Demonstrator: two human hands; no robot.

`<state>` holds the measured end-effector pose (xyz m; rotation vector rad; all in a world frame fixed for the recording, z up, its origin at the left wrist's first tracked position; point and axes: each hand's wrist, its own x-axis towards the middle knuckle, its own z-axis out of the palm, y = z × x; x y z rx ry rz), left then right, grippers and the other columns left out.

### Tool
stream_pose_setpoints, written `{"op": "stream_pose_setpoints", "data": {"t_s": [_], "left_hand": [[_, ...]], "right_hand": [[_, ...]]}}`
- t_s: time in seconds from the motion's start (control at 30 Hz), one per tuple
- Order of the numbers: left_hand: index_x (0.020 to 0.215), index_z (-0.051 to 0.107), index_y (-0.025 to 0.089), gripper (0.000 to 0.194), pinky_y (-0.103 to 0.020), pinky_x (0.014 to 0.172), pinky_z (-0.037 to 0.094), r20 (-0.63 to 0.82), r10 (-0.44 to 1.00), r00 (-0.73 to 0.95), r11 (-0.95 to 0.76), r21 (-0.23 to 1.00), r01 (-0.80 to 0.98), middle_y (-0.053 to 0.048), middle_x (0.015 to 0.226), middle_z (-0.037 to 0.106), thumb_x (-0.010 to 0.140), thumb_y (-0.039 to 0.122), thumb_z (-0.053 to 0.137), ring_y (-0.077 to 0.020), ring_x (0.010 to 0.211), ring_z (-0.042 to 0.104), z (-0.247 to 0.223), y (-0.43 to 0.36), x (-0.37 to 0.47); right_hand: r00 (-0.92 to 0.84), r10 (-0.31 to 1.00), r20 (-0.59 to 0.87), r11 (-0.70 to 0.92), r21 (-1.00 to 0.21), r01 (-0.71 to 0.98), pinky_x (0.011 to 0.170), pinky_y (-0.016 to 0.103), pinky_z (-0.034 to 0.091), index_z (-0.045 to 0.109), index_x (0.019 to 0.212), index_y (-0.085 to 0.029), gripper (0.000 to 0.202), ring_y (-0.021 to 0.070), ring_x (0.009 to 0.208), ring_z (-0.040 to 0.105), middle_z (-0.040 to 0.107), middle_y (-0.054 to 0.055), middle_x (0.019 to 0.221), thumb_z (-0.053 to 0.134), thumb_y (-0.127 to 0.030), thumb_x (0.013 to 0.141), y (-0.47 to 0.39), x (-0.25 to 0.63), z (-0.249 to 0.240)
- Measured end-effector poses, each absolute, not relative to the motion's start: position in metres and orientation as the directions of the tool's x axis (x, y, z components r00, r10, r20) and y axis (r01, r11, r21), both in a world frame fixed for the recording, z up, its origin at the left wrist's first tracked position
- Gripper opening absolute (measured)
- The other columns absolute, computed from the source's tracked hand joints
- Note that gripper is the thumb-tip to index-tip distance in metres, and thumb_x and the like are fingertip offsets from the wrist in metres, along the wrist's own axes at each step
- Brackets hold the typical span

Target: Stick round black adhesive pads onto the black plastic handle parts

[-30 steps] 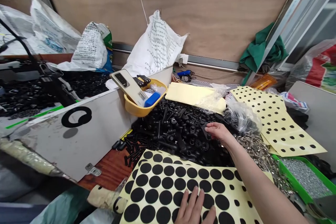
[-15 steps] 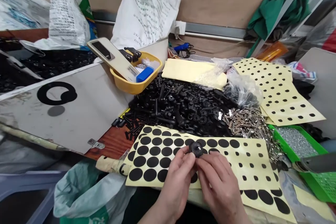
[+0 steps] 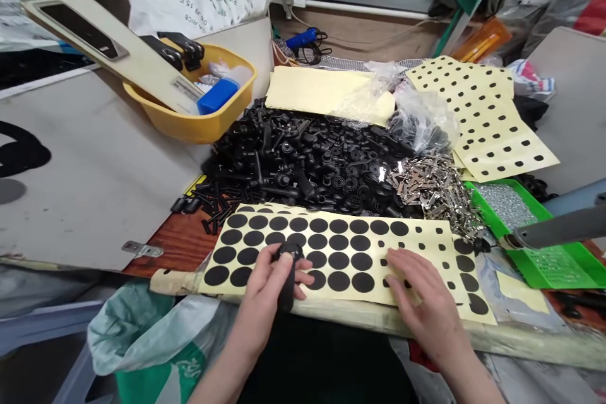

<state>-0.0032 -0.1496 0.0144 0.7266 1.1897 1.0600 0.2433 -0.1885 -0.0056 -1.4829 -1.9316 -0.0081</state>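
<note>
My left hand is closed around a black plastic part with a round head and a flat, handle-like body. The thumb presses on the round head. My right hand is to the right, its fingers loosely stretched and apart with nothing visible in them. It hovers over or rests on a yellow sticker sheet; I cannot tell which. Large round black stickers cover most of that sheet, and its right side has small black dots. More such sheets lie underneath.
Behind the sheet is a heap of black plastic parts, with a pile of metal clips on its right. A green tray of small shiny pieces stands at right, beside a grey tool. A yellow basket holds a phone.
My hands have separated. The left moved left with the black part, which has turned to show its long body; the right let go and moved right. The view has shifted too.
</note>
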Motion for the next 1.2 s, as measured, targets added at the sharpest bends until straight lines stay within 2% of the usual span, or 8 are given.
{"op": "stream_pose_setpoints", "data": {"t_s": [0.13, 0.23, 0.37, 0.53, 0.67, 0.8, 0.97, 1.2], "left_hand": [[0.097, 0.046, 0.017, 0.036, -0.029, 0.058, 0.052, -0.416, 0.909, 0.029, 0.411, 0.883, -0.226, -0.008, 0.086, 0.072, 0.083, 0.046, 0.062, -0.0201, 0.068, 0.069, 0.022, -0.138, -0.014], [0.104, 0.046, 0.017, 0.038, -0.029, 0.061, 0.052, -0.388, 0.918, 0.080, 0.397, 0.894, -0.206, -0.006, 0.079, 0.072, 0.083, 0.043, 0.062, -0.0189, 0.067, 0.068, 0.028, -0.140, -0.009], [0.118, 0.043, 0.017, 0.045, -0.028, 0.058, 0.050, -0.336, 0.916, 0.220, 0.382, 0.899, -0.215, 0.000, 0.068, 0.066, 0.084, 0.040, 0.062, -0.0155, 0.058, 0.063, 0.033, -0.143, 0.010], [0.123, 0.043, 0.017, 0.051, -0.028, 0.059, 0.050, -0.305, 0.859, 0.411, 0.420, 0.879, -0.226, 0.003, 0.066, 0.062, 0.082, 0.036, 0.064, -0.0144, 0.056, 0.062, 0.028, -0.126, 0.030], [0.111, 0.046, 0.016, 0.043, -0.035, 0.069, 0.055, -0.327, 0.814, 0.479, 0.474, 0.851, -0.225, -0.001, 0.071, 0.066, 0.081, 0.040, 0.066, -0.0194, 0.069, 0.069, 0.018, -0.109, 0.032], [0.095, 0.047, 0.017, 0.034, -0.036, 0.072, 0.056, -0.364, 0.791, 0.491, 0.514, 0.831, -0.213, -0.004, 0.073, 0.068, 0.081, 0.040, 0.067, -0.0208, 0.071, 0.070, 0.013, -0.104, 0.030], [0.096, 0.045, 0.017, 0.033, -0.035, 0.071, 0.057, -0.389, 0.804, 0.449, 0.525, 0.819, -0.230, -0.003, 0.072, 0.068, 0.082, 0.038, 0.067, -0.0196, 0.069, 0.070, 0.013, -0.106, 0.030], [0.098, 0.045, 0.017, 0.031, -0.035, 0.070, 0.057, -0.393, 0.805, 0.444, 0.526, 0.819, -0.230, -0.002, 0.070, 0.067, 0.084, 0.036, 0.065, -0.0204, 0.070, 0.071, 0.014, -0.106, 0.030]], "right_hand": [[-0.123, 0.852, 0.509, 0.336, -0.352, 0.873, 0.094, 0.051, 0.051, 0.060, 0.120, -0.018, 0.030, 0.0296, 0.116, 0.057, 0.064, 0.013, 0.121, 0.052, -0.014, 0.091, -0.190, 0.232, -0.011], [-0.075, 0.839, 0.539, 0.300, -0.345, 0.889, 0.084, 0.047, 0.054, 0.062, 0.111, -0.015, 0.022, 0.0277, 0.098, 0.063, 0.067, 0.014, 0.104, 0.050, -0.015, 0.093, -0.190, 0.223, -0.003], [-0.019, 0.882, 0.471, 0.209, -0.354, 0.912, 0.063, 0.036, 0.054, 0.064, 0.090, -0.017, 0.014, 0.0223, 0.070, 0.062, 0.063, 0.008, 0.078, 0.053, -0.026, 0.094, -0.197, 0.207, 0.001], [0.042, 0.895, 0.445, 0.122, -0.334, 0.935, 0.053, 0.030, 0.047, 0.061, 0.089, -0.020, 0.019, 0.0213, 0.066, 0.062, 0.062, 0.006, 0.075, 0.046, -0.030, 0.096, -0.206, 0.192, -0.009], [0.081, 0.913, 0.400, 0.097, -0.407, 0.908, 0.051, 0.028, 0.047, 0.060, 0.089, -0.021, 0.019, 0.0198, 0.063, 0.061, 0.061, 0.005, 0.073, 0.044, -0.028, 0.096, -0.205, 0.189, -0.011], [0.153, 0.919, 0.364, 0.037, -0.465, 0.884, 0.046, 0.026, 0.046, 0.059, 0.083, -0.021, 0.021, 0.0166, 0.053, 0.058, 0.059, 0.003, 0.068, 0.046, -0.033, 0.094, -0.203, 0.185, -0.008], [0.247, 0.911, 0.330, -0.037, -0.532, 0.846, 0.040, 0.023, 0.043, 0.058, 0.077, -0.022, 0.020, 0.0138, 0.046, 0.054, 0.057, 0.000, 0.062, 0.049, -0.033, 0.091, -0.203, 0.181, -0.008], [0.179, 0.897, 0.405, 0.088, -0.559, 0.824, 0.050, 0.023, 0.047, 0.060, 0.082, -0.022, 0.012, 0.0155, 0.060, 0.060, 0.062, 0.003, 0.073, 0.052, -0.020, 0.091, -0.210, 0.179, -0.008]]}}
